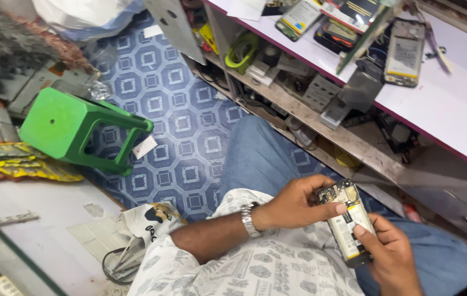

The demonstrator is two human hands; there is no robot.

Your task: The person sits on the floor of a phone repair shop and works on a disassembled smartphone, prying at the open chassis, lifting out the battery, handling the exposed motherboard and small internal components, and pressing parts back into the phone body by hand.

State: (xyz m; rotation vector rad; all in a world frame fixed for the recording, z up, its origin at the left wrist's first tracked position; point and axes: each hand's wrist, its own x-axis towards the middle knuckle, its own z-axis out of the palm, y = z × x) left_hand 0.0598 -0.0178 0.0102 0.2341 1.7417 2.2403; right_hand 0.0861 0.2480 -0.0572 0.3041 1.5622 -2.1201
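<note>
Hands meet over an opened phone (346, 219), its back cover off and a pale battery showing, held above the lap of a seated person in blue trousers. The left hand (296, 203), a metal wristwatch (248, 219) at its wrist, comes in from the phone's left and closes over the upper end, thumb pressed on the circuit board near the top edge and fingers curled behind. The right hand (389, 257) grips the lower end from below and to the right, thumb laid flat on the battery, fingers wrapped under the body. The phone's long axis runs from upper left to lower right, tilted slightly, with the camera end farthest from the person. Both hands touch it; the left sits nearer the exposed board, the right nearer the bottom edge. A second opened phone (404, 53) lies on the white worktop (453, 104) well apart, above a cluttered shelf (321, 118). A green plastic stool (74, 129) lies tipped on the blue patterned floor (178, 109)
</note>
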